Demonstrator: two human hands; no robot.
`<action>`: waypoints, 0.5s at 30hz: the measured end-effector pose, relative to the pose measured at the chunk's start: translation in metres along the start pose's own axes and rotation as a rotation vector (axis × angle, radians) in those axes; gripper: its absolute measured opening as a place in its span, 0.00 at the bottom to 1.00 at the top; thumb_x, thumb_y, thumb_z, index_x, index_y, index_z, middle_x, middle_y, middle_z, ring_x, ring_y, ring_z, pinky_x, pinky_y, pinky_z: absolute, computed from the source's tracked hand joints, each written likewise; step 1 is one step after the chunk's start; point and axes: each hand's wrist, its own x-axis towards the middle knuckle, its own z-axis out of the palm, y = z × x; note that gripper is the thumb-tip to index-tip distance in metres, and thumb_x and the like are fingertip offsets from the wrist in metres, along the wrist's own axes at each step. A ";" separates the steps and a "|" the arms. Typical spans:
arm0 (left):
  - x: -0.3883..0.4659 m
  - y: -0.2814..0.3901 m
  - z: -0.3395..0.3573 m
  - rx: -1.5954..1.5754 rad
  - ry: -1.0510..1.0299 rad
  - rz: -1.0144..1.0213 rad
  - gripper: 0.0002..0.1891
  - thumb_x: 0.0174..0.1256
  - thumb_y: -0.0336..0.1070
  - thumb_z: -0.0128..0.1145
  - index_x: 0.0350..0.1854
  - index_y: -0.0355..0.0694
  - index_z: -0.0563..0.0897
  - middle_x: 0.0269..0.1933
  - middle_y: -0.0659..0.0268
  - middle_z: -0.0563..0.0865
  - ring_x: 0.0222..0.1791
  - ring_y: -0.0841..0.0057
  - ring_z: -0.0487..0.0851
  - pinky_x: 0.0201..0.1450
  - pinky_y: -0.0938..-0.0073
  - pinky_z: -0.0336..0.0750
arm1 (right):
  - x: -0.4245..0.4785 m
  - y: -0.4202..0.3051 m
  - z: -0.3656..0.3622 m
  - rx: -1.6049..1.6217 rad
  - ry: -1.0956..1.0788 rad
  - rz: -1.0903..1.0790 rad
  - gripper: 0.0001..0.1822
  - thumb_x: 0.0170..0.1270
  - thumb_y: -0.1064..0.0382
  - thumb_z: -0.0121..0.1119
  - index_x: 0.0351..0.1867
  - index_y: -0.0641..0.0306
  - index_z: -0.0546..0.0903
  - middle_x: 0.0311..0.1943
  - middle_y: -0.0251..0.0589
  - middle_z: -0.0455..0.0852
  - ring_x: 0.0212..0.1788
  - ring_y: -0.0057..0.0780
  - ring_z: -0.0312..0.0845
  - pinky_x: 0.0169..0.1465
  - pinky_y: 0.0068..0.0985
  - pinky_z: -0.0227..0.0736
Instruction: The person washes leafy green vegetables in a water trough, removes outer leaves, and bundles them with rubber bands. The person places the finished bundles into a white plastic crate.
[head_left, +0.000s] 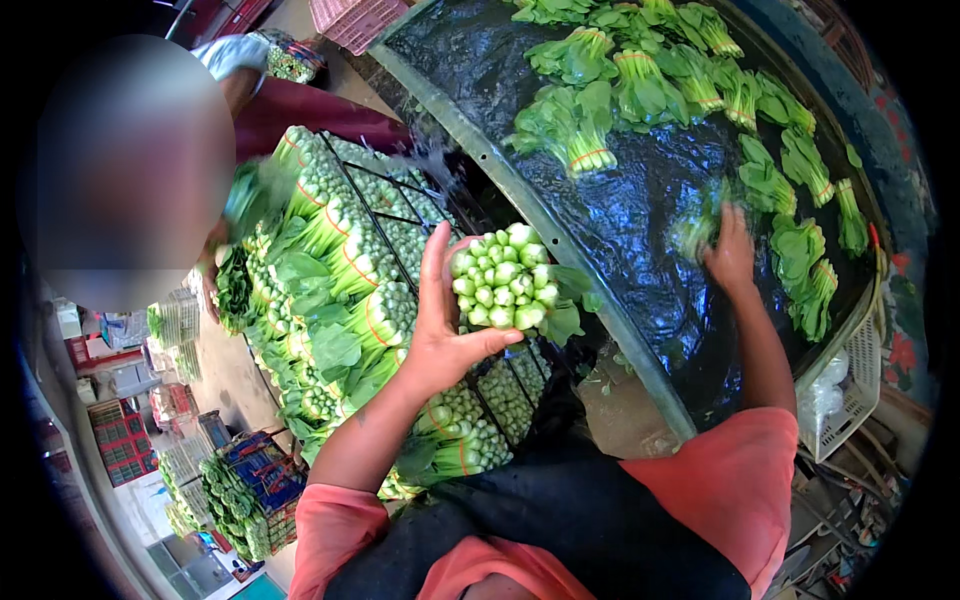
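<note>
My left hand (436, 322) grips a bunch of leafy greens with pale stems (504, 281), its cut stem ends turned up towards me. It is held over the gap between the loaded wire crate and the water tank. My right hand (731, 251) reaches into the tank's dark water (630, 202), against a blurred bunch of greens (696, 225); whether the fingers are closed on it is unclear. More bunches tied with orange bands (574, 127) float along the tank's far side. Beside my left arm, banded bunches (352, 262) lie stacked in the black wire crate (382, 217).
The tank's raised rim (480, 146) curves between the crate and the water. At left, another person's arm (244, 86) and hand are by the stack. A white plastic basket (851, 390) stands at right, a pink crate (352, 19) at the top. Loaded crates (251, 487) stand behind at lower left.
</note>
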 end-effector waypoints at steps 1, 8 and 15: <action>-0.001 0.003 -0.001 -0.026 0.016 -0.013 0.71 0.48 0.27 0.83 0.87 0.49 0.37 0.78 0.51 0.61 0.75 0.59 0.69 0.76 0.57 0.69 | -0.009 0.001 -0.004 -0.132 0.050 -0.184 0.45 0.63 0.59 0.68 0.80 0.63 0.61 0.81 0.55 0.60 0.81 0.55 0.58 0.79 0.55 0.53; -0.011 0.024 0.011 -0.114 0.060 -0.046 0.73 0.49 0.33 0.85 0.87 0.50 0.35 0.76 0.50 0.66 0.74 0.58 0.73 0.75 0.55 0.71 | 0.044 -0.014 0.058 -0.526 -0.038 -0.743 0.34 0.64 0.67 0.59 0.75 0.55 0.73 0.79 0.42 0.68 0.84 0.43 0.54 0.84 0.60 0.36; -0.029 0.042 0.012 -0.239 0.160 -0.064 0.73 0.48 0.31 0.84 0.87 0.51 0.36 0.74 0.51 0.72 0.72 0.59 0.76 0.75 0.57 0.71 | 0.052 -0.011 0.053 -0.470 -0.309 -0.570 0.27 0.68 0.56 0.60 0.69 0.50 0.77 0.68 0.40 0.81 0.76 0.39 0.69 0.84 0.56 0.39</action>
